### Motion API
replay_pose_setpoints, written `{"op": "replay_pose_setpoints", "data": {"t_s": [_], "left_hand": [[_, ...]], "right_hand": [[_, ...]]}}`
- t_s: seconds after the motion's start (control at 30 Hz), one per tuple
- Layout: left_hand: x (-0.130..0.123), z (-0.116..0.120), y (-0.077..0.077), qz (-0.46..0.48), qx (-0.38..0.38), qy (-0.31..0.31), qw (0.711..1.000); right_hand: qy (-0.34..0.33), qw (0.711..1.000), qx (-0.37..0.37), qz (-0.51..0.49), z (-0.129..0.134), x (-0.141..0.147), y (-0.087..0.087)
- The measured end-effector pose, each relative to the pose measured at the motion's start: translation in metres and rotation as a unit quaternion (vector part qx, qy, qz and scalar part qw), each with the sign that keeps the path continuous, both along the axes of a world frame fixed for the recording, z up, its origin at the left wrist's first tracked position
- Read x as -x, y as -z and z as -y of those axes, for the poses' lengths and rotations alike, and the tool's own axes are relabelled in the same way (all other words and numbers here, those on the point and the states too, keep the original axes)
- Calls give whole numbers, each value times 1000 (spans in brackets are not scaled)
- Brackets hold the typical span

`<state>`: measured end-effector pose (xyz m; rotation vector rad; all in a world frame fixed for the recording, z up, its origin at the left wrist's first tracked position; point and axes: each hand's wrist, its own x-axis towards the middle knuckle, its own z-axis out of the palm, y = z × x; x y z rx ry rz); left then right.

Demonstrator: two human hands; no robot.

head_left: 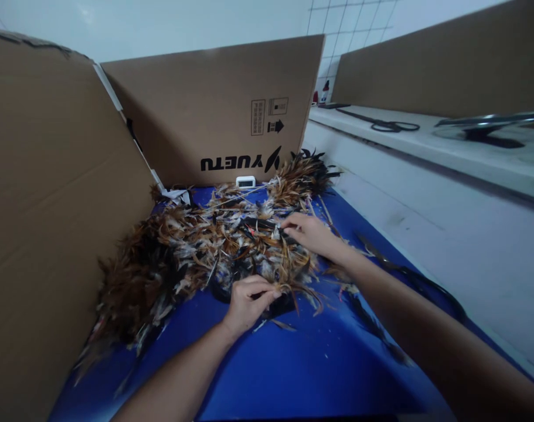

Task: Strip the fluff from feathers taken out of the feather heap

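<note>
Pinching feather tuft (295,288), left hand (245,302) grip narrow; right hand (311,232) at loose pile (191,231), grip unclear. Looks unfinished: pile covers far worktop (288,369), bunch (295,179) far right.

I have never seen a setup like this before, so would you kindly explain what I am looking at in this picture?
There is no machine here: these are a person's two bare hands, seen from a camera worn on the head and looking forward and down. On the blue surface lies a broad, loose spread of brown, black and pale feathers. A small white device stands at the back, before an upright cardboard panel. The left hand, nearer the camera, pinches some brownish feathers between thumb and finger. The right hand reaches farther in, its fingertips among the feathers; exactly what they grip is too small to tell.
</note>
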<state>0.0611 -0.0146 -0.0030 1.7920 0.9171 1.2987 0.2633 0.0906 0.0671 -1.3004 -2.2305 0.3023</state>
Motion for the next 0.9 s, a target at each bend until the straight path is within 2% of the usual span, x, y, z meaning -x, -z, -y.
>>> {"op": "replay_pose_setpoints", "data": {"t_s": [0.2,0.37,0.47,0.63,0.8,0.9], "left_hand": [[2,1,1,0,8,7,1000],[3,-2,2,38,57,2,998],[3,-6,3,88,110,-26,990],[4,-13,7,213,204,-52,954],[4,-17,9,274,244,-47,929],[5,-19,8,310,254,-46,915]], "right_hand": [[-7,998,35,46,-24,54,28],[-2,997,63,34,-33,63,45],[8,998,70,0,-29,58,41],[21,995,80,-65,-5,47,27],[23,969,146,-196,27,38,22],[35,960,161,-228,45,34,19]]}}
